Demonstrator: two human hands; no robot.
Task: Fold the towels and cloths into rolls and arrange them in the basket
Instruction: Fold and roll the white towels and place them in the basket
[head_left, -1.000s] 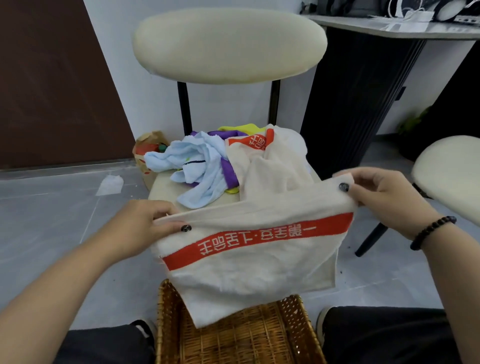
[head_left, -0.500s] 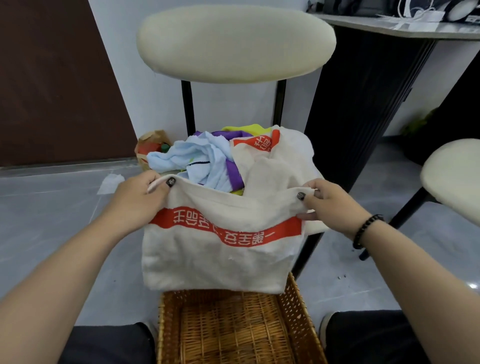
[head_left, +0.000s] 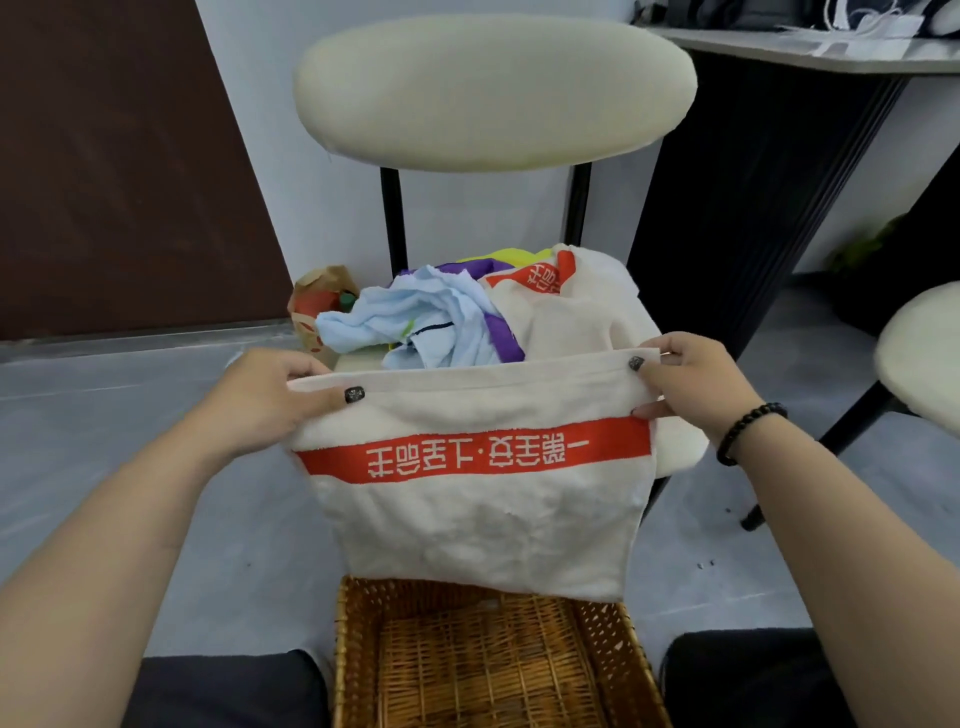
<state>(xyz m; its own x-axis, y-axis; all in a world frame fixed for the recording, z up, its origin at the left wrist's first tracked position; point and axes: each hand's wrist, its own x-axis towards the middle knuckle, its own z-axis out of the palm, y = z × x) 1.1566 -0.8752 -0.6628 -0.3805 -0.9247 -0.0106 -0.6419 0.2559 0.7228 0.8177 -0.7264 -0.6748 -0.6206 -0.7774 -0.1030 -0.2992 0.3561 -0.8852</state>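
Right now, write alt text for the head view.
Left hand and right hand pinch the top corners of a cream towel with a red printed band, hanging above a woven wicker basket; crumpled cloths lie on the chair behind.

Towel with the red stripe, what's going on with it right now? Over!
Left hand and right hand each pinch a top corner. White towel hangs flat above the wicker basket. Not rolled yet. Nothing in the way.
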